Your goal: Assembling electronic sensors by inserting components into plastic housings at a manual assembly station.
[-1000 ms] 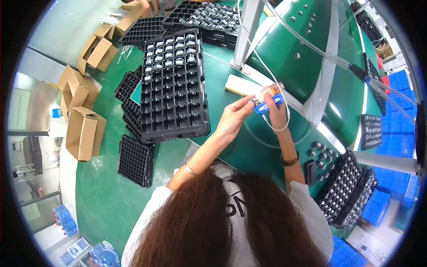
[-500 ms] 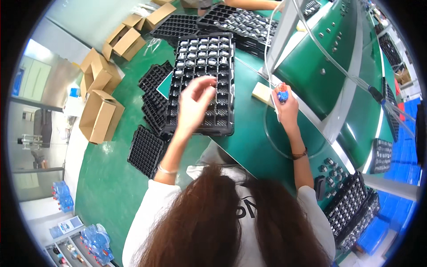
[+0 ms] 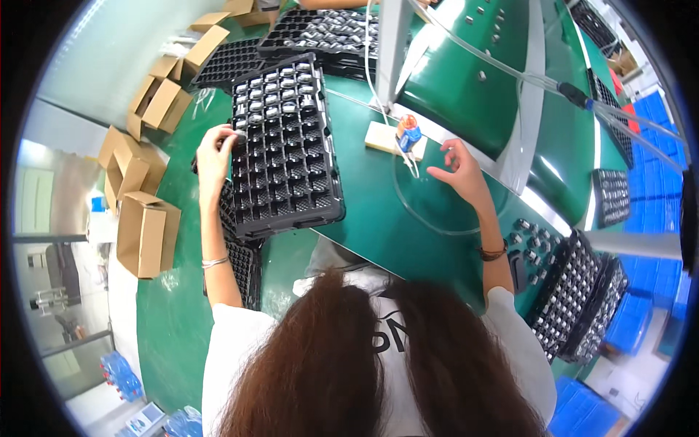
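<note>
We see the left hand [image 3: 212,162] at the left edge of a black tray [image 3: 295,223], its thumb and fingers brought close together; whether they pinch a small part we cannot tell. The right hand [image 3: 466,175] is spread and slightly curled, apart from the blue-and-orange tool [image 3: 411,138], which rests at a pale block [image 3: 378,137] with its white cable [image 3: 416,170] trailing toward us. Small metallic parts [image 3: 289,95] sit in the tray's far rows, while the nearer pockets show their dark floors. We judge the step in hand to be handling at a single pocket by the left hand, the right being unoccupied; such a move calls for a fine fingertip grip and a straight lift or lowering past the pocket walls. Of edges, we note the tray's raised rim, its left side reaching beyond the green bench [image 3: 364,233], and the metal post [image 3: 394,54] beyond the block. Between tray and right forearm the bench offers the widest room for crossing, limited by a looped tube [image 3: 453,234] lying on it. To the right, loose parts [image 3: 530,242] lie beside the forearm, so we judge outward elbow movement there to be confined.
</note>
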Available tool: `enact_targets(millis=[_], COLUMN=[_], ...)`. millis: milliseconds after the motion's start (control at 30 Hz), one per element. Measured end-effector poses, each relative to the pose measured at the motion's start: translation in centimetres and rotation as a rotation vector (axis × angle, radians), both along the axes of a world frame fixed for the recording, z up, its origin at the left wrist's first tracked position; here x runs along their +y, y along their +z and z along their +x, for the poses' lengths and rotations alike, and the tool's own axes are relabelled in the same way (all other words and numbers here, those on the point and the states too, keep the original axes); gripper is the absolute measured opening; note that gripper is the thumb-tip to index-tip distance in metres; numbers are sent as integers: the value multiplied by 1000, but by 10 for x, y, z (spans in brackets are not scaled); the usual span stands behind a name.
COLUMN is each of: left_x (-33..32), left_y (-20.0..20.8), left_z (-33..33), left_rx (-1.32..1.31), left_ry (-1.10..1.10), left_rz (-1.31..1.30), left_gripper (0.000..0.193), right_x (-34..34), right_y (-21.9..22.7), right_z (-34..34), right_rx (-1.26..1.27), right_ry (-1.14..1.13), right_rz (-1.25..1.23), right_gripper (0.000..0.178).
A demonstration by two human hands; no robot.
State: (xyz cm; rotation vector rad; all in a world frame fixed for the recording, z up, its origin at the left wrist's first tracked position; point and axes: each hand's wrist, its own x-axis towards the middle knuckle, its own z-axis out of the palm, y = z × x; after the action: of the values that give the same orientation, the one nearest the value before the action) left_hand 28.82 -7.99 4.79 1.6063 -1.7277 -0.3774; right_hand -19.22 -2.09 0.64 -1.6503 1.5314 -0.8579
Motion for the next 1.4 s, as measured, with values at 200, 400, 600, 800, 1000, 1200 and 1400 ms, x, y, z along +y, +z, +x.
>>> enact_targets(millis=[200,400,600,800,1000,1200,1400], left_x=[33,89,120,122,105,87,67], left_y=[39,41,10,-14,-27,-52,-54], left_z=[-52,-145,-210,-239,-260,-280,-292], left_rx=[1045,1418,1435,1574,1517,1608,1594], left_ry=[-215,-260,-357,-326,-311,-275,-249], left_rz=[223,587,866,947,863,799,712], left_gripper=[14,21,34,38,37,29,29], right_x=[-3,-25,-42,-94,-164,-170,-121], right_y=[2,3,-10,-37,-52,-50,-18], right_z=[0,55,67,30,-78,-83,-47], right_rx=[-10,1,112,-5,291,371,-326], right_ry=[6,-10,-110,-278,-630,-681,-461], right_rz=[-28,-391,-428,-461,-621,-423,-519], right_gripper=[46,59,53,34,34,46,33])
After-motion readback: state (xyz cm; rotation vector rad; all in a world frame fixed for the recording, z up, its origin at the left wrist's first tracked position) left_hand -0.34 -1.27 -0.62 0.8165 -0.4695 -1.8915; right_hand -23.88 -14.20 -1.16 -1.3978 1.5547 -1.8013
